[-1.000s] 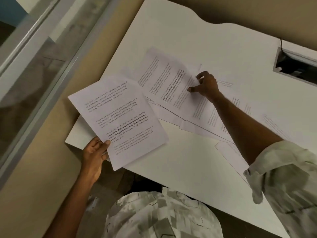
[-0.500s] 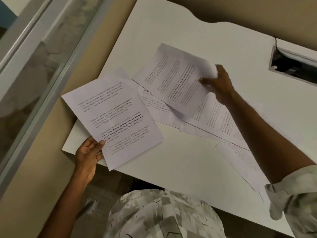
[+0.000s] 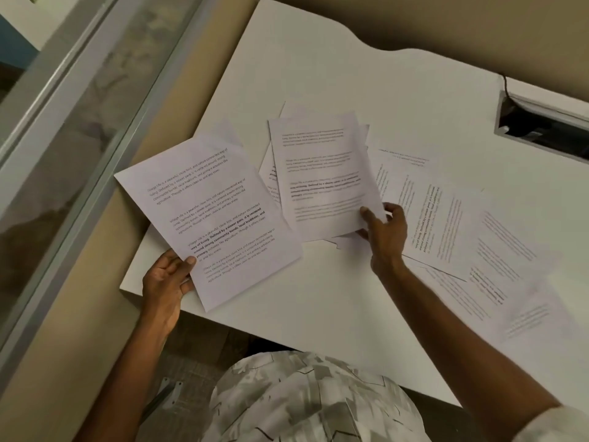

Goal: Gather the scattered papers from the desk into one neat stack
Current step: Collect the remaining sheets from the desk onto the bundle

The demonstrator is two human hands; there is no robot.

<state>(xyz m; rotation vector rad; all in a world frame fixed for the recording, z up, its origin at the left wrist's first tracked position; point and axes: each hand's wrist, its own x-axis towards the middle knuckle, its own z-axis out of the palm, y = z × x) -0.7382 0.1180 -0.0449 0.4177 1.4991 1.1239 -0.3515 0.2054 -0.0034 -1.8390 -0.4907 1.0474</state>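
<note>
My left hand (image 3: 165, 282) grips the lower left corner of a stack of printed sheets (image 3: 210, 218), held above the desk's left corner. My right hand (image 3: 384, 231) pinches the lower right corner of another printed sheet (image 3: 322, 177), lifted over the middle of the white desk (image 3: 318, 314). Under and behind that sheet lie more papers (image 3: 271, 173). Several loose printed sheets (image 3: 446, 224) overlap on the desk to the right, running toward its right edge (image 3: 526, 301).
A rectangular cable opening (image 3: 541, 126) with a black cord sits at the desk's back right. A glass partition with a metal frame (image 3: 79, 122) runs along the left. My patterned shirt (image 3: 302, 400) fills the bottom, at the desk's front edge.
My right hand picked one sheet off the pile, lifted it, turned it upright and carried it left toward the held stack. The left hand's stack stayed roughly in place.
</note>
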